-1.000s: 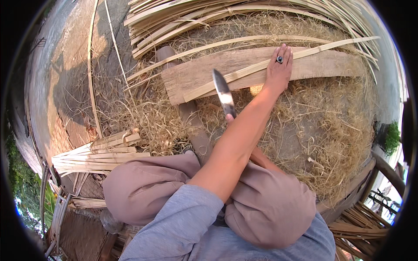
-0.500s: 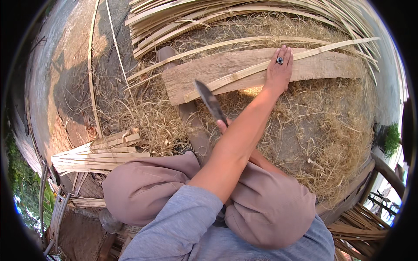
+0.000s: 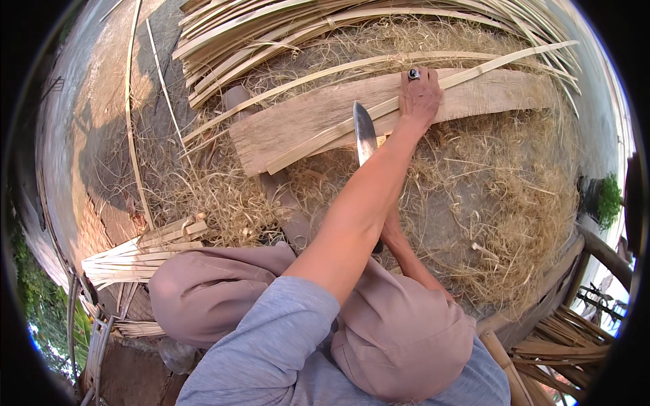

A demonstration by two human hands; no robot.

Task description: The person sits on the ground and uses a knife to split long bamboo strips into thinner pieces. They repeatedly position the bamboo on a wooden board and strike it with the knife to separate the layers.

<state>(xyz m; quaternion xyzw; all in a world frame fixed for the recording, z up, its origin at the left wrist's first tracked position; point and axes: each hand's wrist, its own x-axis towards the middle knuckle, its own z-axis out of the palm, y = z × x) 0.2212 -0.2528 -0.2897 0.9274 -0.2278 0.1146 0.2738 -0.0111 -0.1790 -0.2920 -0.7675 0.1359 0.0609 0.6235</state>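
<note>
Curly shavings (image 3: 514, 203) cover much of the grey floor (image 3: 443, 213), thickest toward the right, with a green plant (image 3: 609, 199) out at the far right edge. Along the top lies a large pile of slats (image 3: 284, 40); a smaller bundle (image 3: 128, 260) sits at the left, near the person's bent knee (image 3: 203, 284).

Ahead of the knees, a wide board (image 3: 305, 115) lies with its left end across a dark beam (image 3: 291, 216). On the board, slanting up to the right, is a long pale strip (image 3: 325, 135) — its right end reaches out past the left hand (image 3: 420, 98). That hand wears a ring (image 3: 413, 74), and its fingers are curled down onto the strip, gripping it over the board.

Beneath the left forearm, the right hand (image 3: 392, 229) is mostly hidden, so I cannot tell how its fingers are set. A knife (image 3: 365, 132) shows just beside it — blade pointing up across the strip, handle end below the forearm. Whether blade touches strip is unclear.
</note>
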